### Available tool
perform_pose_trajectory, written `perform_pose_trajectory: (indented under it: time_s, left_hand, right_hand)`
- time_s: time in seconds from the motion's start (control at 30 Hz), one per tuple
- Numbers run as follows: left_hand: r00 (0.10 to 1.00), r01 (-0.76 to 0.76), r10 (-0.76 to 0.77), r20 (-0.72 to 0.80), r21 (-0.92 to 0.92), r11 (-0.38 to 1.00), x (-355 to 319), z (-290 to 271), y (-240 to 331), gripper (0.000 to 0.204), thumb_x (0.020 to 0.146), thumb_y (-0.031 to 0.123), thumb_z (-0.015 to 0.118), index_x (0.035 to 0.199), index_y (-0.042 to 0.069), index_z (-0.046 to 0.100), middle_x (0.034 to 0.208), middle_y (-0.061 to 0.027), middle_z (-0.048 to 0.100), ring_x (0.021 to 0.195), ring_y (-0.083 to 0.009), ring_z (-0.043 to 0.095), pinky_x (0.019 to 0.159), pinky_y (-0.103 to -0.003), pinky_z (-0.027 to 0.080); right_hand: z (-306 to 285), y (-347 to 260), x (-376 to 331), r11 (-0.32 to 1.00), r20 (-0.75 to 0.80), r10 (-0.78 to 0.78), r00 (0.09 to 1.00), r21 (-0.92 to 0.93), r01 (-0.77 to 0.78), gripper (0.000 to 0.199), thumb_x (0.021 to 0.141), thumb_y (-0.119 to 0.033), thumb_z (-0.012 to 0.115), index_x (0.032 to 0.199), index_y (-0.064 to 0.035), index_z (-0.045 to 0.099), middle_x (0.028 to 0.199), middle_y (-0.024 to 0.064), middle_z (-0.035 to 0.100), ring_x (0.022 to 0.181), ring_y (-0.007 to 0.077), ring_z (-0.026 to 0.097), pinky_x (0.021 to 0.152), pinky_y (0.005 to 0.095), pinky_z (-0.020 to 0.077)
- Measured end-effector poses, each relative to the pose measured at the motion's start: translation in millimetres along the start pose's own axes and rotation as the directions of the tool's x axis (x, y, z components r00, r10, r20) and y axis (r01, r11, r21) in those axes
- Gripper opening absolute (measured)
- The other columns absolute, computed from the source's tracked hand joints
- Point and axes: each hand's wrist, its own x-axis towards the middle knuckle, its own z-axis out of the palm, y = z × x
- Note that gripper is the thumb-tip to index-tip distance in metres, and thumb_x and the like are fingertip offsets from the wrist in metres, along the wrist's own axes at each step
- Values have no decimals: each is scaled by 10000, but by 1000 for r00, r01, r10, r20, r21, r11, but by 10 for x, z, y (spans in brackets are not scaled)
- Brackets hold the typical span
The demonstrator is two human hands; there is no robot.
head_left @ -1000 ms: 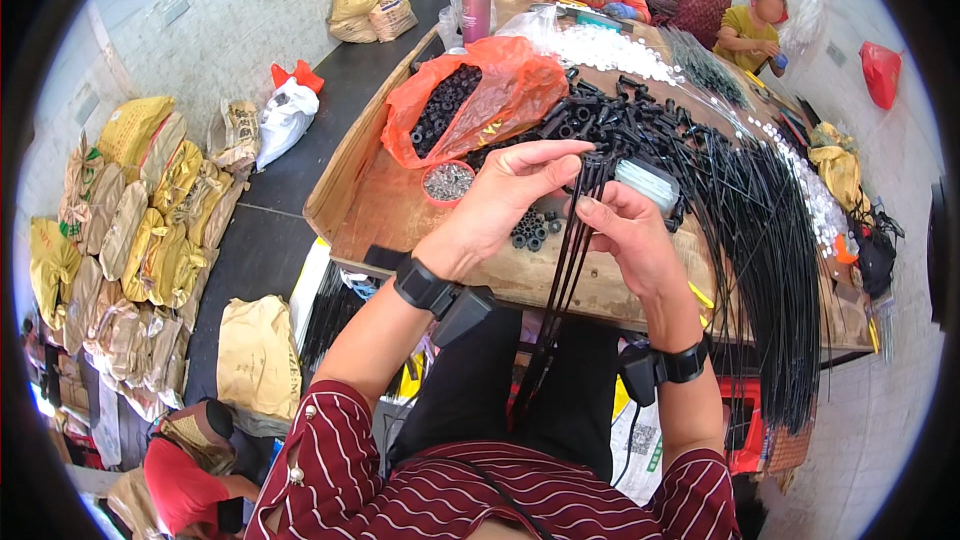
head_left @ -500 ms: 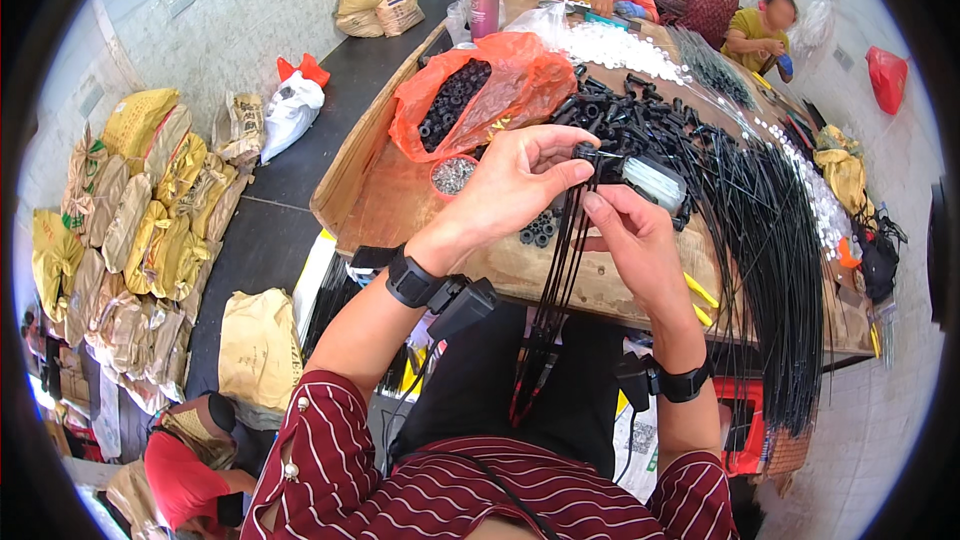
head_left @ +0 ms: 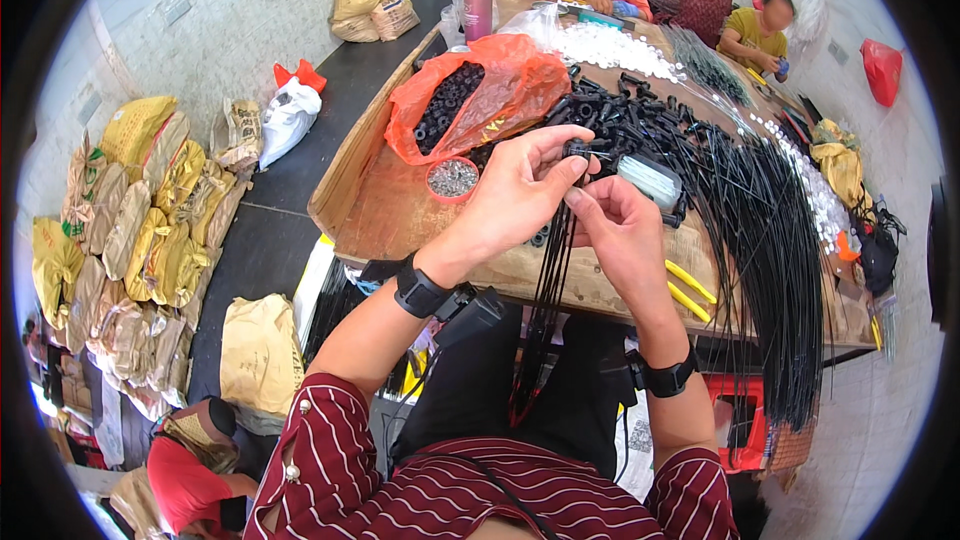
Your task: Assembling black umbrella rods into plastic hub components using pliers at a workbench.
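Observation:
Between the thumb and fingers of my left hand (head_left: 525,180) is a small black plastic fitting (head_left: 577,148), held above the near edge of the table. A bunch of thin black cables (head_left: 545,305) hangs down from it toward my lap. My right hand (head_left: 628,230) is closed just below the fitting, thumb and forefinger pinching the cables near their top. Its other fingers are curled, and the exact contact is partly hidden. Right behind my hands lie many loose black plastic fittings (head_left: 640,105) and a clear box of pale strips (head_left: 650,180).
An orange plastic bag (head_left: 535,75) of black parts and a round tub (head_left: 452,180) of metal bits stand left. Yellow-handled pliers (head_left: 692,290) lie at the near edge. Long black cables (head_left: 780,290) drape over the right side. Co-workers sit across, beyond white discs (head_left: 620,50).
My right hand has moved slightly up and left, closer to the fitting and my left fingers. My left hand keeps its pinch. The view has shifted a little.

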Motion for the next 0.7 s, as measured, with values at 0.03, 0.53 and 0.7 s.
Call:
perform_pose_trajectory:
  time_s: [0.03,0.53,0.7]
  left_hand:
    - [1000,1,-1,7,44,999,-3,18,22,317,934,63,532,1245,1,518,1032,-77,635,951,-104,578,817,-253,485]
    - [997,41,-37,61,-69,997,-24,10,14,340,959,110,501,1282,13,464,1064,-62,611,989,-103,548,842,-264,460]
    - [1000,0,0,-1,318,948,5,15,-56,346,960,109,484,1281,-9,431,1024,-88,636,875,-119,590,759,-267,484]
  right_hand:
    - [-10,12,8,1000,-3,8,1000,11,-8,176,867,-148,670,813,6,602,690,23,616,594,62,558,554,229,498]
    - [18,78,-23,991,-80,-64,995,-125,54,234,807,-187,730,740,4,612,635,17,613,569,50,525,531,221,432]
    - [45,117,-6,992,-76,-61,995,-117,52,208,812,-164,713,749,9,615,640,20,619,578,49,544,533,220,438]
